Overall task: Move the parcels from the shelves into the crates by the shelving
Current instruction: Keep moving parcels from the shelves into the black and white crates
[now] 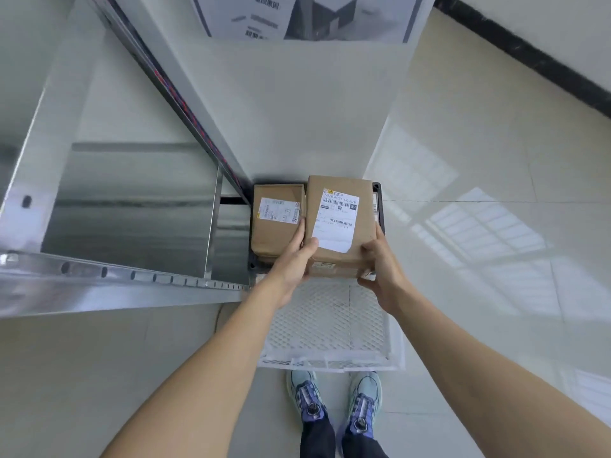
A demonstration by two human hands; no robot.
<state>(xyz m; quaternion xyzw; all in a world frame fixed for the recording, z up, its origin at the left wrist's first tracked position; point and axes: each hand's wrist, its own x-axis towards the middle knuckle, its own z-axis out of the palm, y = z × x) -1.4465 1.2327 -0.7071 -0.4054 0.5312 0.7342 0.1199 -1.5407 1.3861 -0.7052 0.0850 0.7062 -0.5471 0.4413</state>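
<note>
- The held parcel (340, 223) is gripped at its near end by both hands. The left hand (292, 259) is clasped on the near left corner, with the thumb laid on top at the edge of the white label (337, 223) and the fingers run up the left side. The right hand (383, 276) is wrapped round the near right corner, and its fingers are largely hidden beneath the box.
- The parcel's long axis is directed straight away from the hands, label face up and roughly level.
- Beyond and below the hands the dark crate (380, 209) is seen only by its rim. The held parcel is placed over the crate's right part; whether it already rests inside or hangs just above cannot be told.
- Just to the left of the left hand's fingers, a second parcel (274, 226) is lying in the same crate, parallel to the held one. The gap between the two boxes is judged narrow and is occupied by those fingers. The lowering is therefore thought to turn on this gap, since the left fingers would have to be drawn clear.
- Under the wrists, nearer the body, a white mesh crate (330, 320) is set on the floor.
- The metal shelving (132, 209) is found to the left of the left forearm.
- Both arms are stretched forward and down about equally, so neither hand is placed nearer the crate.
</note>
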